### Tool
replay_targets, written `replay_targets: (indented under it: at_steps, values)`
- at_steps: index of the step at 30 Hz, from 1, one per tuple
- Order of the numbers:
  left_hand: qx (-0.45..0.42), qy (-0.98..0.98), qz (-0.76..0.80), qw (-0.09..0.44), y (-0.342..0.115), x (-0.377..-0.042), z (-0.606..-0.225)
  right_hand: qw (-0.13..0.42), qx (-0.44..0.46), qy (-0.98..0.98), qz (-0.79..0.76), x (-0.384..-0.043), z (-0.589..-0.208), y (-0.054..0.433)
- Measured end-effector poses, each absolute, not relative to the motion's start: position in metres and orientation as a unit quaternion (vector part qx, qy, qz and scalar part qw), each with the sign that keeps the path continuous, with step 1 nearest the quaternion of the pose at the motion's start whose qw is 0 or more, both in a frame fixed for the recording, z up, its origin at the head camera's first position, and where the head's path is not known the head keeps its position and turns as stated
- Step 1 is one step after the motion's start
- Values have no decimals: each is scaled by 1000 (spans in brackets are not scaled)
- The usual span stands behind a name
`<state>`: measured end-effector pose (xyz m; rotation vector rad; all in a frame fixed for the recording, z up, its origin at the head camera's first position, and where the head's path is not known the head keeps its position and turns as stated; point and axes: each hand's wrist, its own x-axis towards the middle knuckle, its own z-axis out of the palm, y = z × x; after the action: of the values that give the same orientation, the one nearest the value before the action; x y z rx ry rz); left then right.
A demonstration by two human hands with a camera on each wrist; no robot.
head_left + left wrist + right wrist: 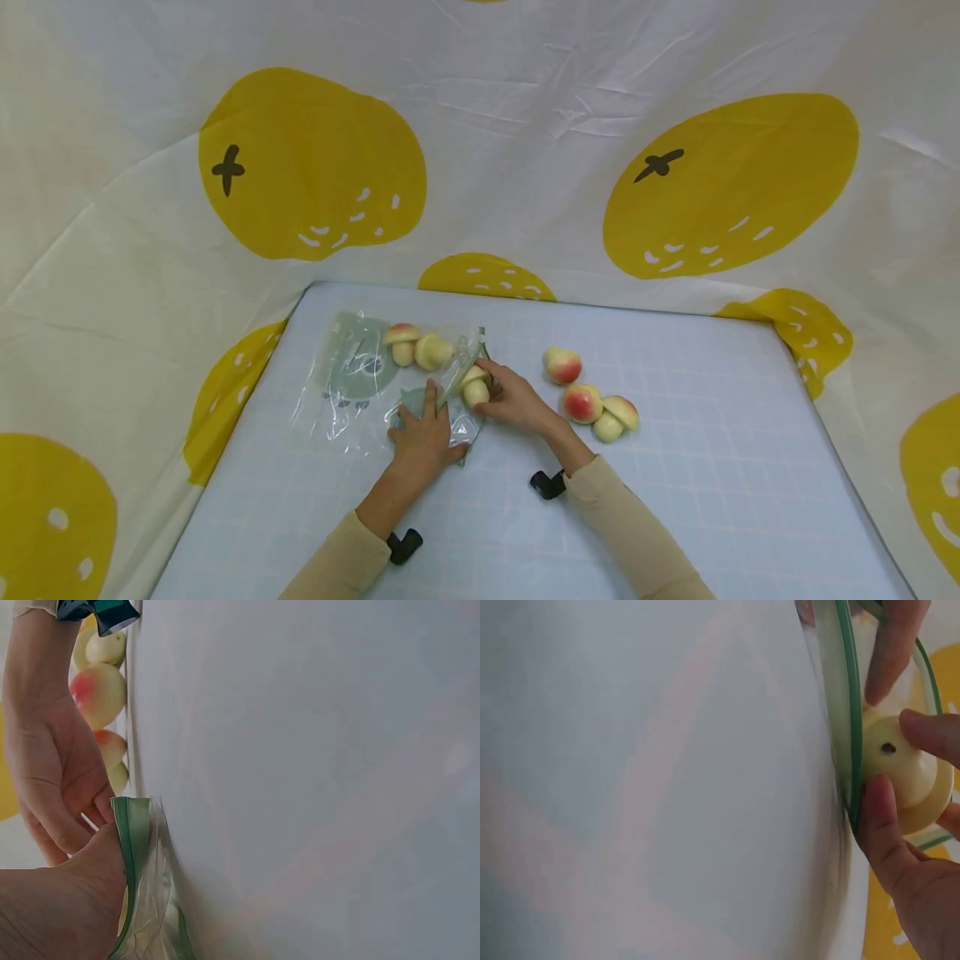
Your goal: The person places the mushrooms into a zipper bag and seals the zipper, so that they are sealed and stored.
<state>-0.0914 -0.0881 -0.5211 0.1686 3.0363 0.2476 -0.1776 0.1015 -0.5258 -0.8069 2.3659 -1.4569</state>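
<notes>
A clear zip bag (352, 425) with green printed patterns lies on the table, its green-edged mouth (846, 697) facing right. Inside it are two toy mushrooms, one with a red-tinged cap (402, 333) and one pale (432, 352). My left hand (422, 437) rests on the bag near the mouth with fingers spread; its thumb side lies along the green edge in the left wrist view. With thumb and fingers my right hand (517, 402) pinches another cream toy mushroom (900, 761) at the mouth, stem end toward the wrist camera.
Right of the right hand sit three more toy mushrooms: one at the back (562, 365), a red-topped one (582, 403) and one lying tilted (621, 412). White cloth with yellow fruit prints (517, 192) hangs behind the pale checked table (712, 483).
</notes>
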Motion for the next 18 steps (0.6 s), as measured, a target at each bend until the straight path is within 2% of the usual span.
replay_targets:
  at_steps: [5, 11, 18]
  values:
    - [55, 995, 73, 46, -88, -91, -521, 81, -241, 819, -515, -175, -528, 95]
    - [50, 995, 76, 43, -87, -91, -522, 25, -158, 837, -523, -173, -531, 90]
    - [49, 995, 77, 43, -87, -91, -523, 18, -108, 828, -550, -168, -531, 85]
